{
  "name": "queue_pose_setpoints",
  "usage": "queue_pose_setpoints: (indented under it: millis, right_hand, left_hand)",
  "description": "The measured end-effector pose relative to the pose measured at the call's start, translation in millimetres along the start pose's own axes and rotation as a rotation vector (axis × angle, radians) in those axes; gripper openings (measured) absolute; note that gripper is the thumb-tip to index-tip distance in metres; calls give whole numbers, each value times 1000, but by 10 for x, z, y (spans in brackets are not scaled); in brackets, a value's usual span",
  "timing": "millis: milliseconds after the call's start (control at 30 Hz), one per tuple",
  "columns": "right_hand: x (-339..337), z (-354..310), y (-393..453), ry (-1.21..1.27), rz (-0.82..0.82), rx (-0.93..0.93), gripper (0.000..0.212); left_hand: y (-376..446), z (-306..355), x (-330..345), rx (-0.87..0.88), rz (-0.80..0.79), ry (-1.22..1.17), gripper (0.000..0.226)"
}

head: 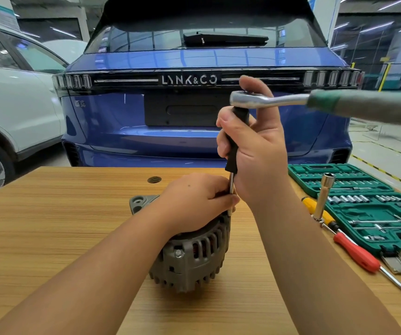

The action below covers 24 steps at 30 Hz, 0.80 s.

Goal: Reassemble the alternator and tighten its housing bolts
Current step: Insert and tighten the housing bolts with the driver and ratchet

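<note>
On the table's [49, 213] near middle sits the alternator [194, 250]. Your left hand [194, 199] curls over its top, pinching the extension's [231, 189] steel shaft; your right hand [255, 146] grips its black handle under the ratchet [250, 99]. Keep the shaft upright and seated squarely on the bolt, which is hidden, before you swing.

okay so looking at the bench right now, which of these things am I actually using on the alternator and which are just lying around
In use:
alternator, steadied by the left hand
black-handled driver, gripped by the right hand
ratchet on top of the driver

Lying about:
green socket set case
red screwdriver
yellow screwdriver
deep socket standing upright
</note>
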State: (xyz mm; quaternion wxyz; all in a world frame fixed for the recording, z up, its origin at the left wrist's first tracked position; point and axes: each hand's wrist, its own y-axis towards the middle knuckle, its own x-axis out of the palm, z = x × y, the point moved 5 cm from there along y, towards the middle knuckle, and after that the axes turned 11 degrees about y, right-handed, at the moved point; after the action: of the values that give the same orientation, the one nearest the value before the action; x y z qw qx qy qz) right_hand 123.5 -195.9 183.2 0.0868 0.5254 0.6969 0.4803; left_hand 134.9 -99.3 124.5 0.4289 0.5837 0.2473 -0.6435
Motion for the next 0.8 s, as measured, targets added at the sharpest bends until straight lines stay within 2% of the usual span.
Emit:
queue_pose_setpoints:
  millis: [100,267,400,467,567,633,700,800]
  right_hand:
    - [3,33,-2,-14,-4,7,40]
    - [-9,55,10,196,-68,133,38]
    - [-35,60,30,230,10,225,45]
    - [-33,34,21,137,76,188,37]
    - [-52,-29,10,-100,162,88,14]
    - [-121,-21,31,-90,218,142,12]
    - [-152,15,56,36,180,255,4]
    - [-132,29,64,159,57,244,30]
  left_hand:
    - [-14,10,-6,7,7,5,24]
    - [-21,13,-23,8,10,7,24]
    - [-16,12,-20,4,5,16,24]
    - [-18,11,-19,4,8,17,24]
    - [-20,21,-2,16,-3,26,27]
    - [-11,22,2,16,-3,30,26]
    - [-1,5,3,7,-1,36,22]
    - [11,-18,0,-12,1,13,22]
